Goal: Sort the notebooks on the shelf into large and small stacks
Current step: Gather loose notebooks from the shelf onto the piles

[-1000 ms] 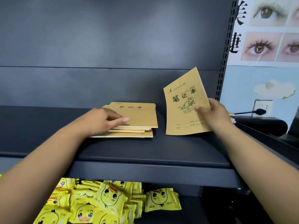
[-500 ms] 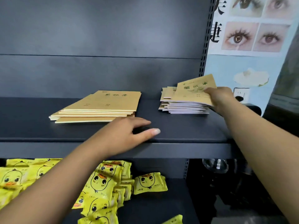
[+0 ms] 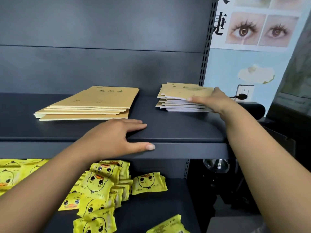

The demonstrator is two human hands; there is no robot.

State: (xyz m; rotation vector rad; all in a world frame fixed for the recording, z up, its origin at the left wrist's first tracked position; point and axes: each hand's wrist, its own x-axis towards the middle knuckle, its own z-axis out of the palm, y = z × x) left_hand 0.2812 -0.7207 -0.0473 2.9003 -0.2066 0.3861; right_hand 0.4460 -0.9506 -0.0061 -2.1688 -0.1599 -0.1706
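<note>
A stack of large tan notebooks [image 3: 94, 103] lies on the left of the dark shelf [image 3: 168, 132]. A stack of small tan notebooks [image 3: 181, 100] sits at the right end. My right hand [image 3: 213, 100] holds the top small notebook at its right edge, thumb along the front, and the notebook lies nearly flat on the stack. My left hand [image 3: 117, 138] rests flat on the shelf's front edge with fingers straight, holding nothing, in front of the large stack.
Yellow duck-print packets [image 3: 101, 185] are piled on the lower shelf. The slotted shelf upright [image 3: 206, 47] stands just right of the small stack. Beyond it are a wall poster [image 3: 259, 27], a wall socket with a black plug [image 3: 242, 95], and a black object [image 3: 252, 108].
My right hand carried the small notebook to the right and lowered it onto the small stack. My left hand left the large stack and settled on the shelf's front edge.
</note>
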